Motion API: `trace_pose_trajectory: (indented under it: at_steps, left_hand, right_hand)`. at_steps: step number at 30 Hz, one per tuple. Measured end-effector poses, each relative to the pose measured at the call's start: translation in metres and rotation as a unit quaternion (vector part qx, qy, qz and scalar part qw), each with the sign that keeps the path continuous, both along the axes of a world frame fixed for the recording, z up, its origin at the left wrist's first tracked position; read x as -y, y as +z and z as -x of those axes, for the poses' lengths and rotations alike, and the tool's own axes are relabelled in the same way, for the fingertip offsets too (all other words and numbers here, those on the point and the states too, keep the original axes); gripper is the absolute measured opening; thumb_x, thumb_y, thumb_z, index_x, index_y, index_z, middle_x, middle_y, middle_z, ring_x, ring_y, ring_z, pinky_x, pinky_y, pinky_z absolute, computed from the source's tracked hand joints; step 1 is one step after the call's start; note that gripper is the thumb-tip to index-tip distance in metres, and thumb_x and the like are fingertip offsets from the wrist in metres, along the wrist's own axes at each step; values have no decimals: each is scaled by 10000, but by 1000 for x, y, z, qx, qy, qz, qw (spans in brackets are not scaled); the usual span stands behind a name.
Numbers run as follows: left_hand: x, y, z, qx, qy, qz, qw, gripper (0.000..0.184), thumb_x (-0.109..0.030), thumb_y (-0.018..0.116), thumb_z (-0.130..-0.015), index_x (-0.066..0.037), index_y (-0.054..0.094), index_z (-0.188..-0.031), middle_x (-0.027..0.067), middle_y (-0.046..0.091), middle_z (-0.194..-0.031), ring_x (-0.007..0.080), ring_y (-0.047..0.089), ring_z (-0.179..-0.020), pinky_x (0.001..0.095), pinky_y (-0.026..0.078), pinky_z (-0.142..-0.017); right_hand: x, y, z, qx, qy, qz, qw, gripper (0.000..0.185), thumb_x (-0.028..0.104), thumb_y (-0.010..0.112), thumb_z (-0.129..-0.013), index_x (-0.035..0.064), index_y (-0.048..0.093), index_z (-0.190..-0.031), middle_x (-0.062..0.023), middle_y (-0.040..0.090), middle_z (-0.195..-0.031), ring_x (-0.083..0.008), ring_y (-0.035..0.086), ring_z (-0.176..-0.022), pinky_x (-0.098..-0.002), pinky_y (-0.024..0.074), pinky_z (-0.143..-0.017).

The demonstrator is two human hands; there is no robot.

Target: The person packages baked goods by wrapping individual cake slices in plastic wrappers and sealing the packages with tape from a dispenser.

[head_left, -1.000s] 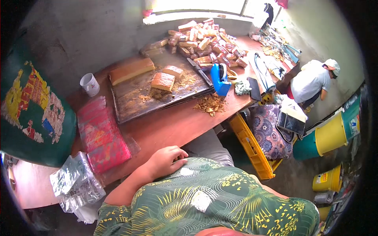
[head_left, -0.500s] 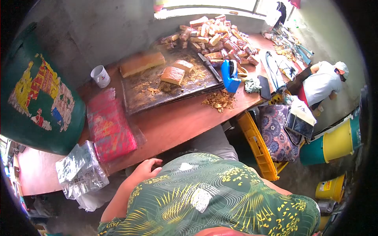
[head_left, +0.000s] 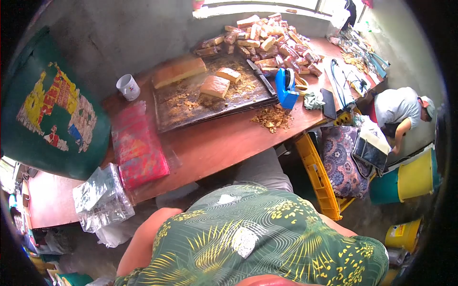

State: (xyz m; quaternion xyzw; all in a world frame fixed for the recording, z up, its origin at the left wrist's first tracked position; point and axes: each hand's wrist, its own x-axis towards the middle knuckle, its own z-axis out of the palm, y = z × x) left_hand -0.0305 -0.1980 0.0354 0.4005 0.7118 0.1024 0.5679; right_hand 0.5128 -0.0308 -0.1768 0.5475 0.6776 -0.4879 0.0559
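With both hands out of view, I cannot tell their grip; the two cut cake pieces [head_left: 214,87] sit mid-tray [head_left: 229,107] on the desk [head_left: 217,143], right of the long loaf [head_left: 179,73], their crumbly look calling for light, flat-fingered support, clear of the knife [head_left: 260,76].

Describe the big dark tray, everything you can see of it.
The tray is broad, rectangular and metal-looking, with a low rim and a dark, stained surface. It lies flat on the reddish-brown table. Brown crumbs litter it. It carries a long cake block and two shorter pieces; a knife lies along its right side.
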Motion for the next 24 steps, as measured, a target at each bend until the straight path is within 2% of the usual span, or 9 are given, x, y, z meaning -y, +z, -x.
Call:
trace_pose_trajectory:
  at_steps: [1,5,7,10,12,14,16,22,24]
  left_hand:
    - [8,-2,2,2,11,-9,1000,268,-128,782,-879,-17,716,-1115,72,715,-1013,163,677,-954,326,536,-862]
    - [36,-7,6,-4,66,-31,997,260,-125,781,-881,-16,716,-1107,67,713,-1013,159,674,-953,322,534,-862]
    - [49,-7,6,-10,98,-34,995,255,-123,780,-881,-16,716,-1104,65,712,-1012,157,673,-952,320,533,-862]
    - [70,-10,3,-18,152,-38,987,248,-120,780,-882,-16,716,-1098,61,711,-1012,154,671,-952,317,532,-862]
    - [83,-10,1,-22,193,-44,980,244,-119,779,-882,-15,717,-1094,59,710,-1012,152,669,-951,315,531,-862]
    - [95,-11,-1,-25,234,-54,970,240,-117,779,-883,-15,717,-1091,56,709,-1011,150,668,-950,313,530,-862]
    - [104,-11,-5,-28,271,-69,960,235,-116,778,-883,-15,717,-1087,54,708,-1011,148,667,-950,311,529,-862]
    - [93,-14,-20,33,376,-304,875,222,-111,777,-885,-14,717,-1076,47,705,-1010,142,663,-948,305,526,-862]
    - [73,-5,-26,67,356,-329,872,218,-109,776,-886,-14,717,-1072,45,704,-1010,140,661,-947,303,525,-862]
  right_hand:
    - [-1,6,3,51,44,-37,997,228,217,609,-976,79,781,-1032,-116,779,-971,-260,738,-867,-372,576,-816]
    - [-32,67,40,-94,120,-80,985,272,287,595,-936,86,773,-979,-165,749,-953,-344,725,-900,-417,571,-821]
    - [-53,94,87,-89,193,-126,969,289,324,592,-938,102,776,-952,-171,740,-928,-368,721,-908,-444,571,-810]
    - [-78,143,160,7,415,-201,887,306,372,597,-964,129,775,-905,-159,729,-871,-374,714,-875,-474,572,-780]
    - [-86,189,200,-14,490,-236,839,328,393,597,-977,129,766,-882,-151,723,-862,-361,712,-860,-478,572,-778]
    - [-87,215,240,-42,496,-271,824,381,350,626,-941,88,686,-670,-124,678,-715,-366,695,-772,-498,561,-719]
    - [-83,235,279,-110,517,-305,792,417,375,649,-920,84,678,-622,-128,668,-673,-367,685,-716,-504,558,-680]
    - [-52,260,362,-173,625,-304,698,370,360,649,-903,92,726,-661,-122,687,-683,-363,675,-658,-493,543,-638]
    - [-43,251,382,-235,627,-330,665,372,365,636,-910,99,738,-670,-119,688,-686,-360,679,-666,-486,540,-636]
